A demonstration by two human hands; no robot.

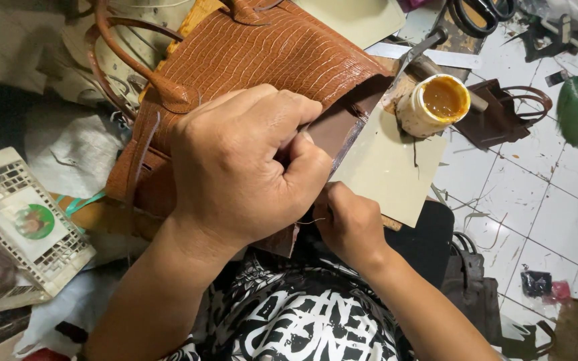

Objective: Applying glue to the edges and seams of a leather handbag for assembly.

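Bright, even light from above; soft shadows under the hands — sharp centre, slight stretching at the edges.

Round green label (34, 221), white crate (8, 175)

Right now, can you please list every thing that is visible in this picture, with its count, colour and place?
handbag: 1, tan with scale pattern, centre, under the left hand
glue pot: 1, white with amber glue inside, open, right of the handbag
card sheet: 1, pale beige, under the glue pot
scissors: 1, black handles, top right
dark bag: 1, dark brown, on the floor right of the glue pot
basket: 1, white plastic lattice, left edge
floor: white tiles, marked, right side
shirt: 1, black with white print, bottom centre
left hand: 1, closed on the handbag edge
right hand: 1, fingers pinched at the lower edge of the handbag; what they pinch is hidden
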